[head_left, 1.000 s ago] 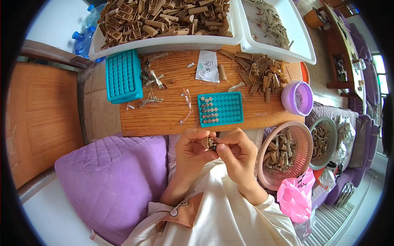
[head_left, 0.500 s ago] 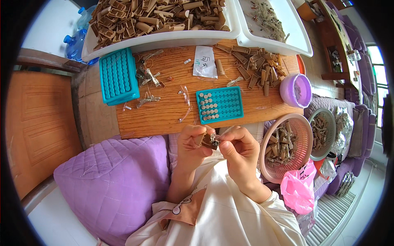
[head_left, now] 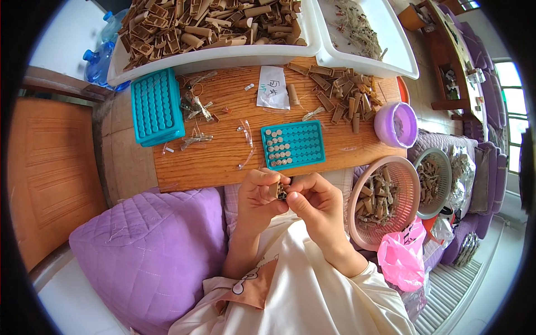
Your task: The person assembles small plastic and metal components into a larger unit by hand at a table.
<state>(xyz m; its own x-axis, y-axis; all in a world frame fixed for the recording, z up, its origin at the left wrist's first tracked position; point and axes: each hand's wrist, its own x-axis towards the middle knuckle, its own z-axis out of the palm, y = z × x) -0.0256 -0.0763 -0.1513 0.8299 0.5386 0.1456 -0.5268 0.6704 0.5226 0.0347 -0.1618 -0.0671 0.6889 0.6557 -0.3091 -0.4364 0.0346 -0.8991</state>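
Note:
Just off the table's front edge, a small brown plastic casing [head_left: 274, 190] is pinched between the fingers of my left hand [head_left: 255, 202]. My right hand [head_left: 319, 205] closes its thumb and forefinger on a small dark part at the casing's right end; fingertips hide most of that part. Beyond my hands lies a teal tray [head_left: 308, 144] of round pockets, its left columns holding several silvery button cells [head_left: 279, 148]. Loose brown casings [head_left: 347, 95] are heaped at the table's back right. Bundles of clear-coated wire [head_left: 196, 106] lie left of the tray.
A stack of teal trays [head_left: 157, 106] stands at left. White bins [head_left: 234, 54] of casings and wires line the back. A purple bowl [head_left: 383, 127] sits at the right edge, above a pink basket [head_left: 357, 223], a grey basket [head_left: 446, 178] and a pink bag [head_left: 401, 261]. A purple cushion [head_left: 151, 251] lies left.
My right hand has moved in closer to my left, and its fingertips now meet the casing's end. Less of the clear and dark part shows between them. The whole view has shifted slightly.

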